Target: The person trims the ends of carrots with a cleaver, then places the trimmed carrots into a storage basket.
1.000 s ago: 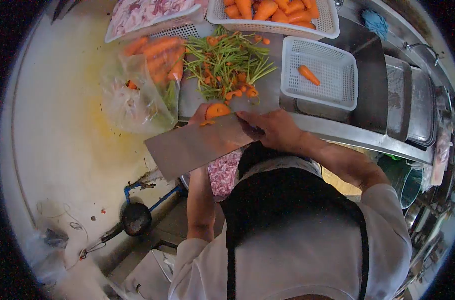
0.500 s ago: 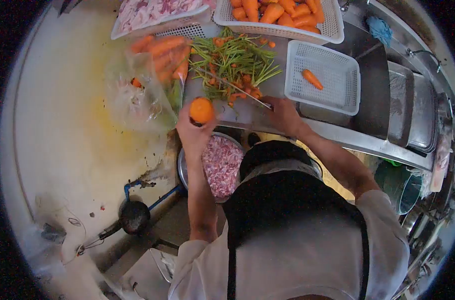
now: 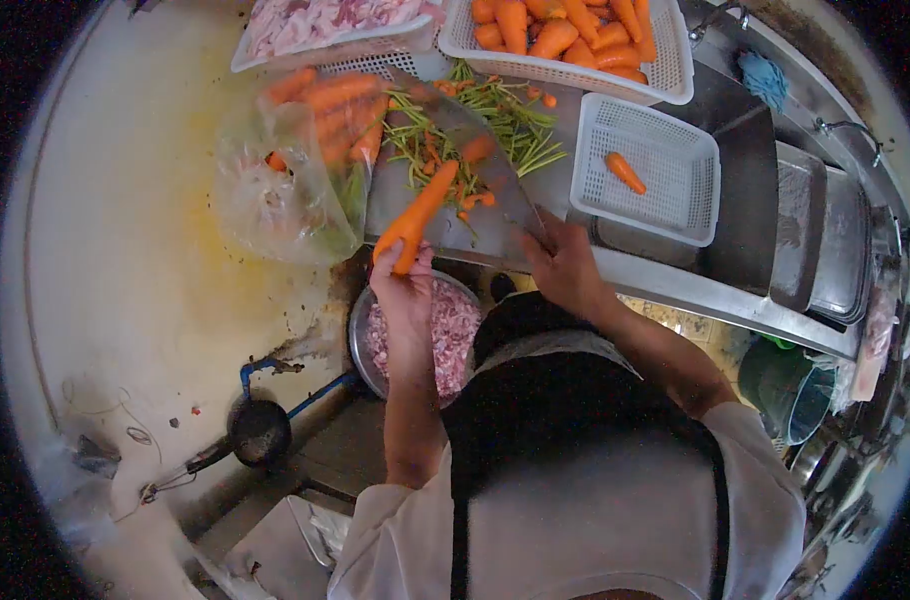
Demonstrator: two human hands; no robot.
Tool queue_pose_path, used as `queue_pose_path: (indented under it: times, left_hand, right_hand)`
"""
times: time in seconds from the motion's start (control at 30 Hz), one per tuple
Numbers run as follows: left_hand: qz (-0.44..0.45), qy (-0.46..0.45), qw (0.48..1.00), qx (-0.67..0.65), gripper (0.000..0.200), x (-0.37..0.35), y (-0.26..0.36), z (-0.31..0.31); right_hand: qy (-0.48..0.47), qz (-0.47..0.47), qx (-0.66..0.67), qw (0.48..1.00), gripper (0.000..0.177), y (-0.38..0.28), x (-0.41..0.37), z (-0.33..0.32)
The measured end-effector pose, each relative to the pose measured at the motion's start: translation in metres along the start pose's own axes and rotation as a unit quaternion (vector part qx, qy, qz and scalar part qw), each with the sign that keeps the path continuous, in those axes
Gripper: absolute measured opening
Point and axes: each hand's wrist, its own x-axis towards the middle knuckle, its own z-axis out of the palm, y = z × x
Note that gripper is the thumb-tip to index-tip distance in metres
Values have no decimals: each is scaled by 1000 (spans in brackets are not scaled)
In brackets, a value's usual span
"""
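Note:
My left hand (image 3: 403, 287) is closed around the thick end of a carrot (image 3: 418, 218), whose narrow end points up and to the right. My right hand (image 3: 567, 265) grips the handle of a large kitchen knife (image 3: 508, 185). The broad blade reaches up and left over a heap of green carrot stalks (image 3: 531, 147) and orange scraps on the metal counter (image 3: 550, 188). To the left of the stalks, a clear plastic bag (image 3: 300, 205) holds several carrots (image 3: 340, 95). A single small carrot (image 3: 625, 172) lies in a white basket (image 3: 697, 225) on the right.
At the back stand a white basket (image 3: 565, 72) full of carrots and another basket (image 3: 325, 47) with pale meat. Below the counter edge is a metal bowl (image 3: 360, 335) of chopped meat (image 3: 453, 335). The sink (image 3: 740, 165) and metal trays (image 3: 840, 235) are at the right.
The carrot has turned from end-on to lengthwise and sits slightly lower. The knife has rotated from edge-on to showing its broad side, and my right hand has lowered slightly.

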Motion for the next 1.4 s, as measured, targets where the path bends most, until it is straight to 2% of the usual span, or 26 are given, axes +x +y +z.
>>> queue_pose_path:
  times: [0.13,0.2,0.23,0.3,0.33,0.4,0.43,0.5,0.57,0.67,0.73,0.8,0.87,0.93,0.97,1.0,1.03,1.1,1.13,1.17,1.2,1.23,1.27,1.3,1.37,1.4]
  left_hand:
    - [7,-1,1000,-4,33,-11,3,19]
    - [28,-19,999,-9,32,-13,13,22]
    - [28,-28,999,-11,32,0,19,16]
    - [-46,-47,997,33,33,23,19,-16]
    - [-46,-53,997,30,33,30,10,-13]
    - [-31,-59,993,102,35,51,-8,-3]
    - [-53,-91,986,128,36,69,-15,-4]
    - [-17,-213,973,87,41,78,-27,75]
    - [38,-314,948,37,46,77,-22,145]
    - [112,-276,949,99,44,77,3,174]
    - [309,-228,874,300,40,71,23,172]
    - [415,-45,842,342,31,68,56,147]
    - [479,62,811,331,21,89,106,104]
    - [465,133,853,197,25,135,146,44]
    - [466,132,852,198,25,154,154,7]
    - [398,121,805,423,32,171,159,-31]
    - [309,105,711,623,39,183,160,-55]
    - [129,-28,548,826,51,191,148,-74]
    - [208,-55,521,826,47,164,132,-53]
    - [284,-81,489,821,43,134,121,-33]
    - [282,-79,489,821,43,149,119,-48]
    - [245,-37,529,812,38,179,112,-75]
    - [208,4,566,797,33,196,110,-90]
    - [208,5,567,797,33,193,114,-83]
    - [261,20,476,840,25,181,125,-50]
    - [260,19,478,839,25,178,126,-38]
  right_hand:
    - [52,-70,-88,992,30,67,17,24]
    - [-55,65,-201,976,28,94,22,17]
    - [-47,61,-204,976,28,109,21,14]
    - [61,-65,-126,988,28,133,-2,11]
    - [65,-68,-129,987,28,119,-7,4]
    - [99,15,-29,995,26,92,-14,-9]
    - [101,13,-28,994,26,95,-13,-11]
    - [94,161,-20,982,24,108,-11,-22]
    - [109,137,15,984,23,100,-16,-30]
    - [118,94,56,987,23,104,-23,-34]
    - [114,75,61,989,23,109,-30,-40]
    - [70,173,48,981,26,108,-40,-44]
    - [54,196,26,979,26,110,-49,-38]
    - [41,219,0,975,27,112,-50,-37]
    - [5,179,-48,983,28,113,-48,-35]
    - [-32,139,-96,985,30,114,-45,-31]
    - [-32,136,-95,986,30,122,-40,-22]
    - [41,-5,-116,992,32,142,-27,-1]
    - [40,-6,-117,992,32,139,-20,2]
    - [68,-83,-133,985,32,136,-13,6]
    - [97,-159,-148,971,32,132,-5,12]
    - [95,-158,-148,972,32,116,-2,11]
    - [14,-65,-65,996,32,90,0,6]
    - [-67,30,19,997,32,77,0,3]
    - [-65,57,24,996,30,76,-1,4]
    - [-64,84,31,994,28,76,-1,4]
